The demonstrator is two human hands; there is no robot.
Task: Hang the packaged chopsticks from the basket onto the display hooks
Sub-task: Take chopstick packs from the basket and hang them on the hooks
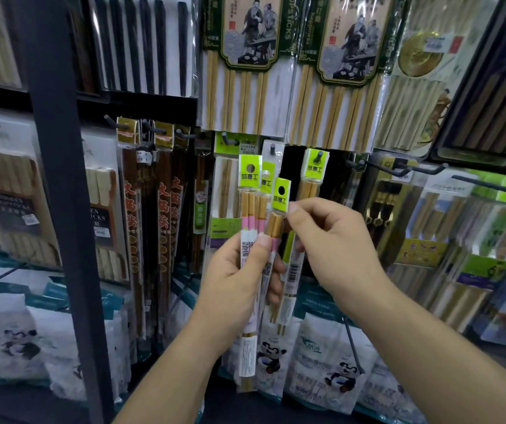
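By the rack [58, 194], left hand [233, 283], right hand [334, 240] hold three packs [249, 206]

**Two hands sort chopstick packets at the peg wall**

The left hand [239, 283] grips a bundle of narrow clear packets of pale wooden chopsticks [249, 215], each topped by a lime-green header card with a round hole. The right hand [334, 240] pinches the foremost packet [277, 223] just beside its green card, thumb and forefinger curled. Behind them a short black display hook [272, 148] juts from the wall. A matching hung packet [313, 175] sits on the neighbouring hook [319, 157]. Large packs of bamboo chopsticks [245, 96] hang above, and a dark metal upright [58, 179] stands at left.
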